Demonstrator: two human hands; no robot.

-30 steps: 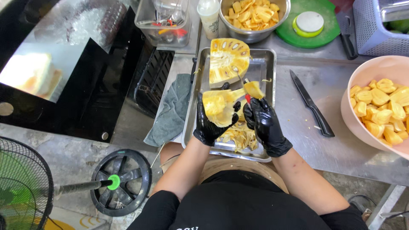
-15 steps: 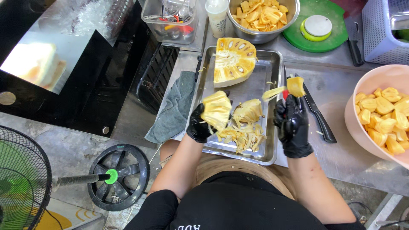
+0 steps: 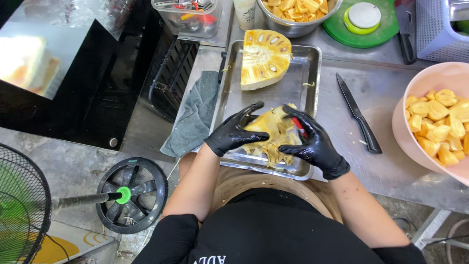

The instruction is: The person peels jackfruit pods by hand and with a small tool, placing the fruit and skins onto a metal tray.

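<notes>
Both my hands wear black gloves and meet over a steel tray (image 3: 312, 73). My left hand (image 3: 234, 131) cups a yellow jackfruit chunk (image 3: 269, 124) from the left. My right hand (image 3: 312, 139) presses on the same chunk from the right, with a small red-handled tool (image 3: 298, 123) showing between its fingers. Fibrous yellow scraps (image 3: 273, 152) lie under the chunk on the tray. A halved jackfruit (image 3: 264, 57) rests cut side up at the tray's far end.
A black knife (image 3: 357, 117) lies on the steel counter right of the tray. A pink bowl (image 3: 415, 83) of jackfruit pods sits far right, a steel bowl (image 3: 293, 27) of pods behind. A grey cloth (image 3: 195, 115) lies left; a fan base (image 3: 131, 194) stands on the floor.
My right hand, which held a pulled pod out to the right, has come back empty of it onto the chunk. My left hand lowered the chunk toward the tray.
</notes>
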